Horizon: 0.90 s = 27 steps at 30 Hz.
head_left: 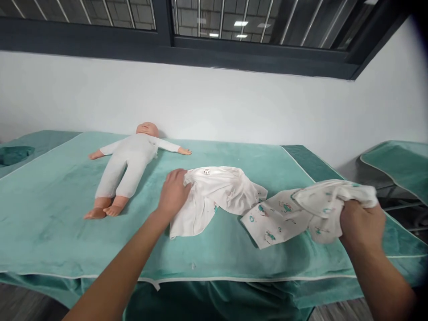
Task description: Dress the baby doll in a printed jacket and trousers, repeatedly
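A white baby shirt [222, 187] with a small label at its neckline lies spread on the green cover. My left hand [174, 191] is closed on the shirt's left edge, the fingertips partly hidden. In a fist, my right hand [363, 225] grips white baby pants [284, 216] printed with small green and brown figures. They are bunched at the fist, and one leg stretches left toward the shirt's right sleeve. To the left, a baby doll [132, 154] in a white body with bare hands and feet lies on its back.
The green cover [60, 223] with white piping spreads over a bed against a white wall [214, 107]. A dark-framed barred window [167, 26] is above. Another green padded surface [397, 165] stands at the right, with a metal frame under it.
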Each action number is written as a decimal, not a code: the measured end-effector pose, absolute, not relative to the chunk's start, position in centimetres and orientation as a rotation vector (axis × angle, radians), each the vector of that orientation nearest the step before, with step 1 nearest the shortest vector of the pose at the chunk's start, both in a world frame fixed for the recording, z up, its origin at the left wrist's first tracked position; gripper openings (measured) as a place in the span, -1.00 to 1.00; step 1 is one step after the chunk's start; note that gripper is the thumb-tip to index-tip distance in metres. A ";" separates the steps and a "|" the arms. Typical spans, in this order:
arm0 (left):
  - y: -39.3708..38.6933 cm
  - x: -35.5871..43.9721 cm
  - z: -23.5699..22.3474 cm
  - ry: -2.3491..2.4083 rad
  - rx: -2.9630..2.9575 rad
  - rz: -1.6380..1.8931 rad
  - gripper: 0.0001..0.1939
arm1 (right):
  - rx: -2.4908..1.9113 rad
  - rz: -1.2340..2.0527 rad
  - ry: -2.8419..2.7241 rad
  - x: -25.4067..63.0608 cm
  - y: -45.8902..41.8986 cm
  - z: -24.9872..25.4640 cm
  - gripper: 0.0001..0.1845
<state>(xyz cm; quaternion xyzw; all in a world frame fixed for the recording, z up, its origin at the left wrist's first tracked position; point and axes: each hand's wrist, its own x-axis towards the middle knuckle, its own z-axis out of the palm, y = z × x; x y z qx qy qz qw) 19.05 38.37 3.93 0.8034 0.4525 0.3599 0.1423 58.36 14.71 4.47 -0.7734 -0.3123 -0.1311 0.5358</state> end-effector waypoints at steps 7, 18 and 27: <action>42.6 17.5 1.3 1.589 2.035 0.702 -0.46 | -2.360 -0.312 -1.544 57.5 15.1 -0.9 -0.49; 41.4 17.7 -0.1 1.623 1.871 0.951 -0.57 | -2.208 -0.420 -2.024 50.6 15.8 0.1 -0.79; 40.7 17.0 -0.4 1.471 1.791 1.155 -0.73 | -2.624 -0.342 -1.641 57.1 15.9 1.1 -0.76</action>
